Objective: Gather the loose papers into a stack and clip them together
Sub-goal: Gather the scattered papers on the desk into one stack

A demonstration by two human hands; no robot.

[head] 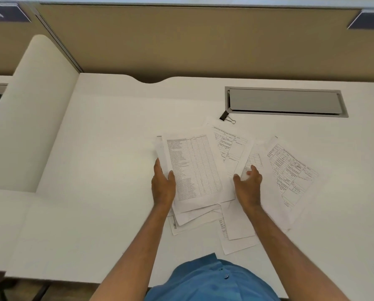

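Several printed sheets lie fanned out on the white desk [94,159]. My left hand [163,187] grips the left edge of a partial stack of papers [194,168], thumb on top of a sheet with a table printed on it. My right hand [248,187] rests on the overlapping sheets in the middle, pinching the lower corner of one sheet [250,161]. Another sheet with a grid form [290,172] lies skewed at the right, apart from both hands. A black binder clip [226,117] lies on the desk beyond the papers, untouched.
A grey cable hatch [286,102] is set into the desk behind the clip. A tan partition wall [181,40] closes the back. A white divider panel [29,116] rises at the left. The desk's front edge runs just before my blue shirt [212,281].
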